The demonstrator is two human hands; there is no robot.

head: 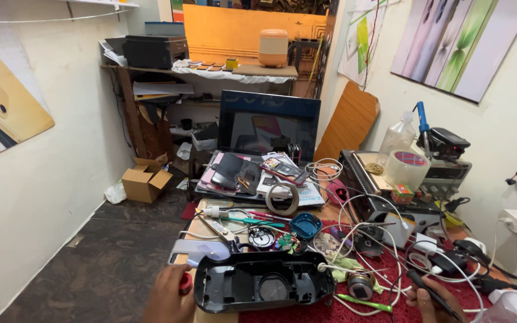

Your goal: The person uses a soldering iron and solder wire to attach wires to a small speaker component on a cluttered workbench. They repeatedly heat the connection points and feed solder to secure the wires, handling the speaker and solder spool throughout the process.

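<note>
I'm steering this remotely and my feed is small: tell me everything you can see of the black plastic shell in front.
The black plastic shell is a wide, rounded housing lying open side up at the bench's near edge, on the red mat. Inside show ribs, compartments and a round central recess. The left hand rests against its left end; white wires run by its right end.

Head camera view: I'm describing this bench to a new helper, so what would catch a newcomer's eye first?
Probably the open black plastic casing at the near edge, between the left hand, which holds a small red object, and the right hand, which grips a dark pen-like tool. Then the tangle of white cables on the red mat, and the dark screen standing behind.
</note>
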